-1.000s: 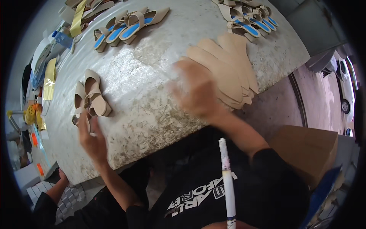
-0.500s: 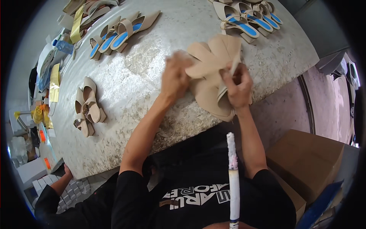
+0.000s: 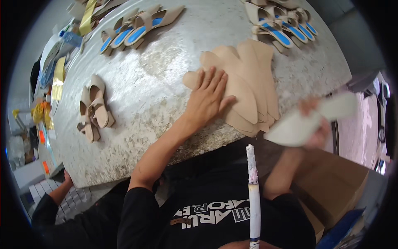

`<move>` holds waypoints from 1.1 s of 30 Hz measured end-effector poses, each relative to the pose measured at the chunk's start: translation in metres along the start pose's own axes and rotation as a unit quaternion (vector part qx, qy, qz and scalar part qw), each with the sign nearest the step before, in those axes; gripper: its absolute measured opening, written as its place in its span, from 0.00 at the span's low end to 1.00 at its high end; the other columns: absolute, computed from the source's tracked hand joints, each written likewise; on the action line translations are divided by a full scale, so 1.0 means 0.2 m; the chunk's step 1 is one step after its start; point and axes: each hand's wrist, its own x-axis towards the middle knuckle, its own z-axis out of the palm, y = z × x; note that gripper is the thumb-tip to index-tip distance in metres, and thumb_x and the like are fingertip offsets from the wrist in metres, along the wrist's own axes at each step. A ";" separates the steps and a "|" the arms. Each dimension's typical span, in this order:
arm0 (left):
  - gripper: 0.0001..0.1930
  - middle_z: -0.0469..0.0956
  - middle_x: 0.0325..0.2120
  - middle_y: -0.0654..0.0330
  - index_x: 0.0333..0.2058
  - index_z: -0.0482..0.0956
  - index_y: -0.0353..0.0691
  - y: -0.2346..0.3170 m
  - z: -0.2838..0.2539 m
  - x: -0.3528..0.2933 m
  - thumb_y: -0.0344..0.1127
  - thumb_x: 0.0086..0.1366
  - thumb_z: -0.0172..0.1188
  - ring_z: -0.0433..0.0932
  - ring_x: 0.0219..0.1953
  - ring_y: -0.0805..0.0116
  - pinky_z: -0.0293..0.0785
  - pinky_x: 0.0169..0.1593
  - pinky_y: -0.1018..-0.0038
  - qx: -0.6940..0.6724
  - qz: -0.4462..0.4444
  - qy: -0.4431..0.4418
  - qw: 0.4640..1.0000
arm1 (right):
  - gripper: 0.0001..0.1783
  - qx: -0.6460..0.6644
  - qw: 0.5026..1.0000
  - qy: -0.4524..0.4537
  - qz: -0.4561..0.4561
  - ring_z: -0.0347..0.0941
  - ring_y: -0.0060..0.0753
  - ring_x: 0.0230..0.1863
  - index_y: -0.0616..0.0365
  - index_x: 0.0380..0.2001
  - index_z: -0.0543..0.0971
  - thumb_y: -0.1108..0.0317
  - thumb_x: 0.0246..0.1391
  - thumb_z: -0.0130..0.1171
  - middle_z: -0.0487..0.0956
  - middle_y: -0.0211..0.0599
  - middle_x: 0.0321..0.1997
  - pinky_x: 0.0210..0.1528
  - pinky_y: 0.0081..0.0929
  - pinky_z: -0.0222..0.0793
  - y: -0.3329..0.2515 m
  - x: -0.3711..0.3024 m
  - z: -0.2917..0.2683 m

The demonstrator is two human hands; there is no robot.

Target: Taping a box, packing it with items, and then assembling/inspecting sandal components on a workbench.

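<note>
My left hand (image 3: 207, 97) lies flat with its fingers spread on a fanned-out stack of beige insoles (image 3: 253, 79) near the table's front edge. To the right, past the table edge, my right hand (image 3: 318, 136) grips a pale, sole-shaped insole (image 3: 288, 129) around its narrow middle. Both that hand and the piece are smeared by motion. The insole's paler face is turned up, and its far end tapers off to the right.
Beige heeled shoes with blue linings stand in a left group (image 3: 137, 35) and a right group (image 3: 277, 31). A beige pair (image 3: 97, 106) lies at left. A cardboard box (image 3: 331, 174) stands below right. Another person's hand (image 3: 67, 177) touches the table's left corner. A cigarette (image 3: 254, 211) juts up in front.
My right hand has left the stack with one insole and swung right, beyond the table edge. My left hand has flattened onto the stack, which now lies flatter.
</note>
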 end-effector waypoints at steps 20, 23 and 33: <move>0.21 0.73 0.48 0.50 0.48 0.75 0.30 -1.22 -0.35 0.43 0.40 0.61 0.59 0.66 0.56 0.50 0.61 0.56 0.49 0.425 -0.317 0.166 0.832 | 0.32 -0.101 0.951 -0.081 0.281 0.78 0.39 0.34 0.74 0.57 0.67 0.71 0.48 0.57 0.79 0.49 0.37 0.57 0.58 0.72 -0.07 -0.45 0.04; 0.17 0.73 0.48 0.47 0.46 0.78 0.33 -1.04 -0.49 0.32 0.33 0.58 0.62 0.66 0.57 0.45 0.64 0.55 0.49 0.369 -0.341 0.112 0.857 | 0.30 -0.111 0.941 -0.096 0.304 0.79 0.37 0.36 0.74 0.55 0.70 0.72 0.48 0.61 0.79 0.49 0.37 0.56 0.59 0.73 -0.05 -0.51 0.12; 0.39 0.71 0.46 0.57 0.51 0.74 0.44 -0.29 -0.65 -0.74 0.39 0.35 0.77 0.67 0.54 0.53 0.72 0.55 0.60 0.127 0.014 -0.057 0.990 | 0.24 -0.517 0.780 -0.244 0.255 0.79 0.30 0.36 0.72 0.49 0.79 0.81 0.45 0.69 0.83 0.46 0.39 0.43 0.24 0.75 0.08 -0.64 0.22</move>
